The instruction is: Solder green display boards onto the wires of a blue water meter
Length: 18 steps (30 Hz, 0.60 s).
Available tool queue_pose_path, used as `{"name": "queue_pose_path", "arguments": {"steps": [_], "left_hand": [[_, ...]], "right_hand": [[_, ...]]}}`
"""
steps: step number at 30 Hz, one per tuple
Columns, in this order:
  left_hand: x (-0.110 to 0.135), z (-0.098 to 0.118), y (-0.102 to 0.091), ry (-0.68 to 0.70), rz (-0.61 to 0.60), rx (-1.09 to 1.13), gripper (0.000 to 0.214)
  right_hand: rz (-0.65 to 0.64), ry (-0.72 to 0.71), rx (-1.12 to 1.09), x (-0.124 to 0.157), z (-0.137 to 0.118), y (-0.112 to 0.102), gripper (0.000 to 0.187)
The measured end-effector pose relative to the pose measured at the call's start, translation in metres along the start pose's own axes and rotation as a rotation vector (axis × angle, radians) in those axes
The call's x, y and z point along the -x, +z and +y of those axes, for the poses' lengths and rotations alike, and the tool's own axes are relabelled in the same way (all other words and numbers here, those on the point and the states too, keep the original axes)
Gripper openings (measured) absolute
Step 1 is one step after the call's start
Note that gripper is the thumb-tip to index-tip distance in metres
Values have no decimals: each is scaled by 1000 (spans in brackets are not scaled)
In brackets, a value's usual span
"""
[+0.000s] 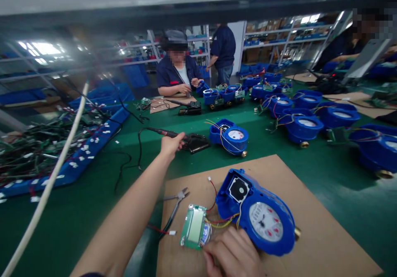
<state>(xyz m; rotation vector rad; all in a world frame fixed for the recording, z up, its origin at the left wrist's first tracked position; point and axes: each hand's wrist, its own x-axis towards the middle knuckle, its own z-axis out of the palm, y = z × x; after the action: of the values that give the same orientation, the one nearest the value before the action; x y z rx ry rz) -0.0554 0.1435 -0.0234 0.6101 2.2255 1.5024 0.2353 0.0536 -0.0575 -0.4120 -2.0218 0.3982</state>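
My left hand point(171, 143) reaches far forward, its fingers closed around the handle of a soldering iron point(164, 132) at its black stand point(195, 142). My right hand point(232, 254) rests at the near edge of a brown cardboard mat point(313, 223), fingers curled against a green circuit board point(194, 226) with a display. Red and yellow wires join that board to a blue water meter point(257, 211) with a white dial lying on the mat. Small pliers point(177, 200) lie on the mat to the left of the board.
Several more blue water meters point(305, 126) fill the green table point(93, 211) to the right and back. A blue tray of circuit boards point(46, 153) sits at left. A white cable point(49, 182) hangs across the left. A seated person point(177, 68) works opposite; others stand behind.
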Motion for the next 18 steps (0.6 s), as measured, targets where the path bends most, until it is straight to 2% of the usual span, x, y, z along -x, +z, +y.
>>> {"name": "queue_pose_path", "arguments": {"steps": [2, 4, 9, 13, 16, 18], "left_hand": [[14, 1, 4, -42, -94, -1, 31], [40, 1, 0, -45, -201, -13, 35], [126, -7, -34, 17, -502, -81, 25], [178, -20, -57, -24, -605, -69, 27], [196, -26, -59, -34, -672, 4, 25], [202, -25, -59, 1, -645, 39, 23]], "right_hand": [[-130, -1, -5, -2, -1, -10, 20], [-204, 18, -25, -1, -1, -17, 18], [-343, 114, -70, 7, -2, -23, 13], [-396, 191, -86, 8, -3, -25, 9], [-416, 237, -85, 7, -5, -27, 8], [-420, 269, -76, 6, -7, -28, 9]]}}
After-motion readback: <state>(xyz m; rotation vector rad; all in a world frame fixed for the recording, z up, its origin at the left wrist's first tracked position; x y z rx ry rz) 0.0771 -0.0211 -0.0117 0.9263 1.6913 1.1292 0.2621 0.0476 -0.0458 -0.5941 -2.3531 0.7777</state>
